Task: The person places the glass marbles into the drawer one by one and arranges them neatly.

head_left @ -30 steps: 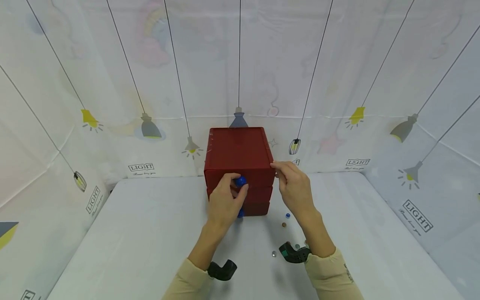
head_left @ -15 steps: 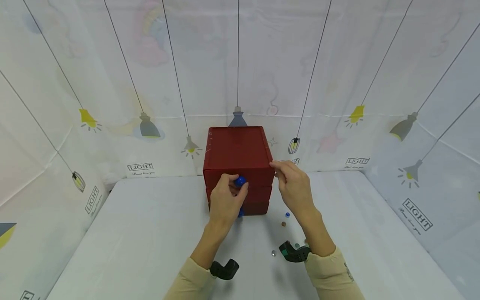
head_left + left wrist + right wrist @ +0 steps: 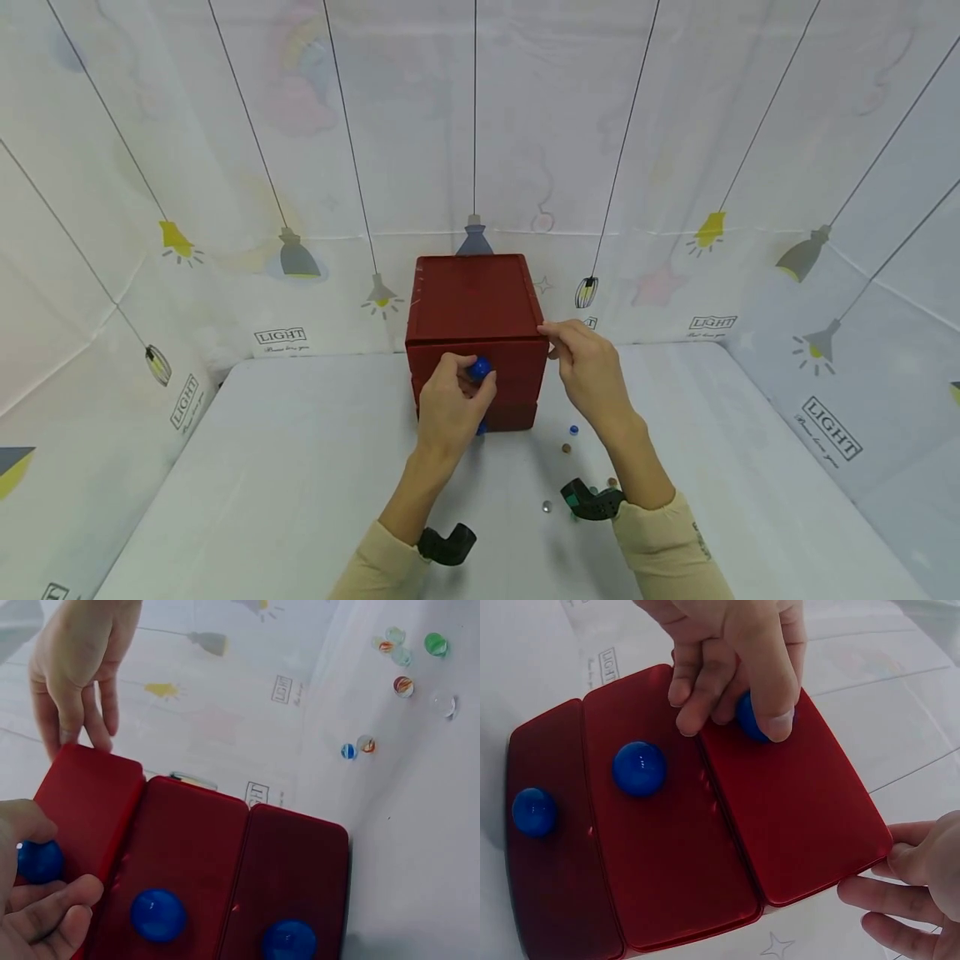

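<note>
At the back of the white surface (image 3: pixel 300 467), the left hand (image 3: pixel 450 408) pinches the top blue round knob (image 3: pixel 481 367) of the dark red three-drawer box (image 3: pixel 474 308), while the right hand's (image 3: pixel 592 375) curled fingers touch its upper right corner.

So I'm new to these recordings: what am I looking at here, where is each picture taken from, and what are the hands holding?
There is no machine: a person works with two bare hands. The wide picture comes from a camera on the head; the two close-ups come from cameras strapped to the wrists, each looking at the work from its own side. On the white table stands a red drawer box with three drawers, each with a blue knob. The left hand pinches the top drawer's knob. The right hand rests its fingertips on the box's upper right edge. A few glass marbles lie loose on the table beside the box.
</note>
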`<act>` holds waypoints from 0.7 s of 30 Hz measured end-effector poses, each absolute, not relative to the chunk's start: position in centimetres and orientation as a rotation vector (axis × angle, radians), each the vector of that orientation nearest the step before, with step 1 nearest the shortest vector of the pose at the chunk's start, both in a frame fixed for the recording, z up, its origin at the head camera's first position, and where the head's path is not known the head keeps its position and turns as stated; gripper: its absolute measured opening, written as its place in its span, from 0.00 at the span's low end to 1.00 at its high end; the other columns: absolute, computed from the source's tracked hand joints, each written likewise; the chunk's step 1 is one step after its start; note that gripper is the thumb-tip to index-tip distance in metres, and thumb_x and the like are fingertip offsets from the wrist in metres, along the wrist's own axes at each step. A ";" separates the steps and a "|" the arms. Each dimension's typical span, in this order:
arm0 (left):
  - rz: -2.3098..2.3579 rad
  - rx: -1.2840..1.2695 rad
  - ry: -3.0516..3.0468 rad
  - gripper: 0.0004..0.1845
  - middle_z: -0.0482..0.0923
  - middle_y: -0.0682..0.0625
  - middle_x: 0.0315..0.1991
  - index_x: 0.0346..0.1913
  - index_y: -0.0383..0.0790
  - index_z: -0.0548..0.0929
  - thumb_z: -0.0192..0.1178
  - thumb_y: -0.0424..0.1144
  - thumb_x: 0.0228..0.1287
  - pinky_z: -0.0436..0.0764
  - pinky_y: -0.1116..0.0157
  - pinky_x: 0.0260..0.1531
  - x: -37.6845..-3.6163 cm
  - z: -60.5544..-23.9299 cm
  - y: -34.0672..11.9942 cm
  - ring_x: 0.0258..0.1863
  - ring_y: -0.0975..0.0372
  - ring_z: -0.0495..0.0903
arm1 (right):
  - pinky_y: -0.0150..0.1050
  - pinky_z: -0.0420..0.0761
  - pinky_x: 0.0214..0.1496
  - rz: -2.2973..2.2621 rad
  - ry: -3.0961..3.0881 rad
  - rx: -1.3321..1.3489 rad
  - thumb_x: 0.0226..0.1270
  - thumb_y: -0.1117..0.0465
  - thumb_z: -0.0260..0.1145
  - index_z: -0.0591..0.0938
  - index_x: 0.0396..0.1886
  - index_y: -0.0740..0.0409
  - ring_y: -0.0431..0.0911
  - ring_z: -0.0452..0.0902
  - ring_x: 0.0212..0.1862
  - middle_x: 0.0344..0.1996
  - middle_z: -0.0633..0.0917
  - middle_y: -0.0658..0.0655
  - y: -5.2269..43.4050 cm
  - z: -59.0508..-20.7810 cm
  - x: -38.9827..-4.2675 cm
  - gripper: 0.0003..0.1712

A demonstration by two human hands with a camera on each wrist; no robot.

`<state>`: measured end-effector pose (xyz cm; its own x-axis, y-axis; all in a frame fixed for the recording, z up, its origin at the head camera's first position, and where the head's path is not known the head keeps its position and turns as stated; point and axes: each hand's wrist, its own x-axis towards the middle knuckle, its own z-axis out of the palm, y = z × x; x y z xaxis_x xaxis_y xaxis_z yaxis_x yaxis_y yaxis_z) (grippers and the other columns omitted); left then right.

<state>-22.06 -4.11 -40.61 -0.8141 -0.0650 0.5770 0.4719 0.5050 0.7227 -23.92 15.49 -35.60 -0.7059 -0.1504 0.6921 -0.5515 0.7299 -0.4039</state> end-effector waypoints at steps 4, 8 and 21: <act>-1.274 -0.345 -2.209 0.17 0.83 0.49 0.33 0.50 0.37 0.79 0.69 0.42 0.64 0.83 0.73 0.28 -21.6 -40.8 -4.1 0.28 0.66 0.80 | 0.43 0.88 0.37 0.804 -2.288 0.523 0.72 0.70 0.61 0.86 0.52 0.62 0.47 0.84 0.33 0.43 0.89 0.59 15.6 -35.6 -24.0 0.13; -1.248 -0.359 -2.192 0.17 0.83 0.48 0.31 0.49 0.36 0.79 0.70 0.42 0.62 0.83 0.72 0.28 -21.3 -40.9 -4.2 0.27 0.65 0.81 | 0.43 0.88 0.38 0.790 -2.273 0.532 0.71 0.70 0.62 0.87 0.50 0.61 0.47 0.85 0.34 0.42 0.89 0.58 15.6 -35.7 -24.2 0.12; -1.227 -0.387 -2.170 0.16 0.83 0.48 0.32 0.48 0.36 0.78 0.70 0.39 0.62 0.85 0.72 0.29 -20.4 -40.8 -4.2 0.26 0.64 0.81 | 0.47 0.88 0.47 0.808 -2.255 0.532 0.69 0.70 0.65 0.88 0.49 0.61 0.52 0.88 0.44 0.43 0.89 0.59 15.6 -35.6 -24.3 0.12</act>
